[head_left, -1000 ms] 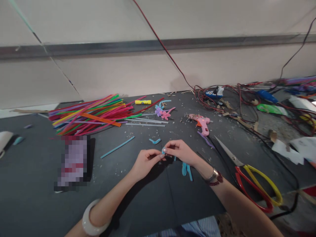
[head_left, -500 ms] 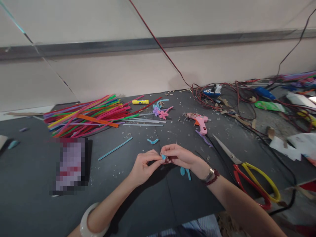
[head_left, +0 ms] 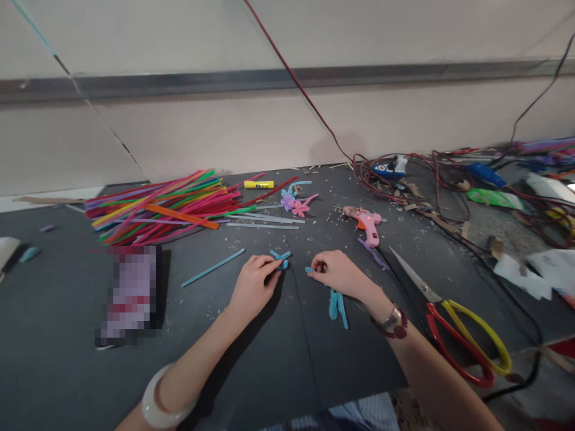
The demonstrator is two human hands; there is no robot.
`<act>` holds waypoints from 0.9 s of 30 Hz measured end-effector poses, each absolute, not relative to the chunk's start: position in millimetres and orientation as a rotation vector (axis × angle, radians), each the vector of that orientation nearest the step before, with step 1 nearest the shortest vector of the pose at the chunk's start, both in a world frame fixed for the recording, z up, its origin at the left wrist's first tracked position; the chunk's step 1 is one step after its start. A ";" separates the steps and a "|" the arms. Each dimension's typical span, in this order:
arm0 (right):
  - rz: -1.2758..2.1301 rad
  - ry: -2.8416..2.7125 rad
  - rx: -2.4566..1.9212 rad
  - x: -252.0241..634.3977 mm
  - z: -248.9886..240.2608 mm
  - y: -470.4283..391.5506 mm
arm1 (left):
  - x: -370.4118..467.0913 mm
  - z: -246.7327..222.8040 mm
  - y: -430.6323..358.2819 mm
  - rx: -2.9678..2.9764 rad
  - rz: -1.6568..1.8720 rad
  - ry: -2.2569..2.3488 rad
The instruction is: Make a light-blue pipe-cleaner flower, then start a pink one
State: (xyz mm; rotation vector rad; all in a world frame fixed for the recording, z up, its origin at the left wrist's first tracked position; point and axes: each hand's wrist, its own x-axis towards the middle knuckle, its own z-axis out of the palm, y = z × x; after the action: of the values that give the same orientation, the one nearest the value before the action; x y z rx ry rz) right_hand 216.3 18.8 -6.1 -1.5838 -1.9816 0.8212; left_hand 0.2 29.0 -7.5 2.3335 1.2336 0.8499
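My left hand [head_left: 257,282] is closed in a pinch on a small blue pipe cleaner piece [head_left: 284,264]. Right beyond those fingertips lies a bent blue pipe cleaner [head_left: 279,255]. My right hand [head_left: 338,273], fingers curled, pinches another short blue pipe cleaner piece [head_left: 309,270]; most of it is hidden by the fingers. A gap of dark table separates the two hands. Below my right hand, looped and straight blue pipe cleaner pieces [head_left: 333,306] rest on the table. A straight blue pipe cleaner [head_left: 213,267] lies left of my left hand.
Large scissors [head_left: 431,293] and a pink glue gun [head_left: 371,227] lie to the right. Behind are a colourful pipe cleaner bundle [head_left: 171,206], a yellow glue stick [head_left: 259,185], clear glue sticks [head_left: 274,219] and small flowers [head_left: 299,208]. Tangled red cords [head_left: 366,176] run along the wall.
My hands, together around a blue piece before, have come apart. The left moved up to the bent blue pipe cleaner; the right shifted slightly up, uncovering more of the blue pieces below it.
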 end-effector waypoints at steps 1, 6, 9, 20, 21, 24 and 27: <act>0.880 -1.949 -1.556 213.7 -5.6 18.7 | 1.3 -5.0 27.1 2.314 0.893 1.249; 1.369 -1.462 -1.308 200.3 0.8 17.9 | 9.2 9.6 15.3 2.018 0.928 1.158; 1.576 -1.222 -1.172 191.7 1.7 15.8 | 13.4 8.3 11.1 1.750 0.771 1.033; 1.540 -1.175 -1.191 185.2 3.3 12.5 | 13.6 2.6 15.0 1.195 0.665 0.906; 1.536 -1.171 -1.188 185.1 2.9 12.3 | 13.6 2.9 14.6 1.136 0.653 0.887; 1.540 -1.170 -1.166 184.1 1.9 11.5 | 13.5 3.3 13.7 0.972 0.613 0.845; 1.545 -1.186 -1.163 182.4 2.7 10.5 | 13.2 3.9 13.6 0.902 0.587 0.832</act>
State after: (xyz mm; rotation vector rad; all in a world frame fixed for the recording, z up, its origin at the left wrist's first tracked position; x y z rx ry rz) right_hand 182.4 10.5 2.7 -1.1634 -1.1864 1.5448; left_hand 13.2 13.6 3.9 0.9020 0.8325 0.5867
